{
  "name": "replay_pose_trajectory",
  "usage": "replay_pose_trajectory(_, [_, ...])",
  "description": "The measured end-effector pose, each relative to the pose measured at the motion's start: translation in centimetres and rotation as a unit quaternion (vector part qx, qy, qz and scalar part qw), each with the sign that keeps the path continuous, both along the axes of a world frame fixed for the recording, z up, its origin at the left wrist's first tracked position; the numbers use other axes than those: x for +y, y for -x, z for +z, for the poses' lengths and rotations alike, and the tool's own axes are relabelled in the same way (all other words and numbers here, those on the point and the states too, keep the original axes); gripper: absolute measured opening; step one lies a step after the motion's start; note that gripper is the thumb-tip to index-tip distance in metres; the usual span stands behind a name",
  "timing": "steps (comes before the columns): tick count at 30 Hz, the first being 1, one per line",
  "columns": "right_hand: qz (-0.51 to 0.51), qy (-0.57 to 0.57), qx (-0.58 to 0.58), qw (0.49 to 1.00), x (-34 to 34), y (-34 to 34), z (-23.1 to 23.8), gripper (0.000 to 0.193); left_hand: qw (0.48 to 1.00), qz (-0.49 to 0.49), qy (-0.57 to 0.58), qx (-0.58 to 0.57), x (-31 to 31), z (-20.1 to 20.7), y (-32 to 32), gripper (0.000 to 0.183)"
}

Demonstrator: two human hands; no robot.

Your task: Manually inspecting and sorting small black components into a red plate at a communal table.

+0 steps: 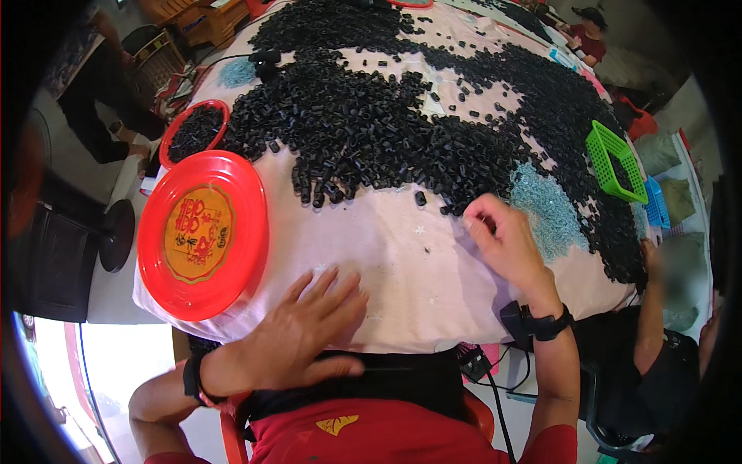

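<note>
My left hand (313, 329) hovers over or rests on the near edge of the pink cloth, fingers spread, with nothing in it. My right hand (506, 240) is curled in a pinch at the near rim of a big heap of small black plastic pieces (371, 127). A dark spot shows between its thumb and fingers, but whether that is a held piece I cannot make out. Just right of this hand lies a pile of tiny shiny bluish parts (547, 213). One loose black piece (420, 199) sits left of my right fingertips.
A red plastic plate (251, 271) stands at the table's left, beside a red basket (225, 116) of dark parts. A green basket (599, 155) and a blue basket (657, 203) are at the right. Other people are around the table; one person's arm (651, 309) reaches in at right.
</note>
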State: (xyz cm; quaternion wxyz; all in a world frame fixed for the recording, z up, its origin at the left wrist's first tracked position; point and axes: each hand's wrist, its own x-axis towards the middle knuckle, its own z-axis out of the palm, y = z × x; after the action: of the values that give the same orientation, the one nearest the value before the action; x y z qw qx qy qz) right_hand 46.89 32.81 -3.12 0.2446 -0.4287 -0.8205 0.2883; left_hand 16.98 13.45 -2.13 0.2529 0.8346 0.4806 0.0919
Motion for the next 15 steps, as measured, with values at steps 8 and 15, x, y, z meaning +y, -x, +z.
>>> replay_pose_trajectory(8, [-0.013, 0.188, 0.138, 0.972, 4.0, 5.0, -0.7, 0.016, 0.98, 0.106, -0.16, 0.045, 13.7, -3.8, -3.6, 0.078])
replay_pose_trajectory(15, [-0.07, 0.306, 0.314, 0.896, 5.1, 2.0, -1.7, 0.015, 0.986, 0.056, -0.156, -0.003, 9.8, -2.6, -4.4, 0.047])
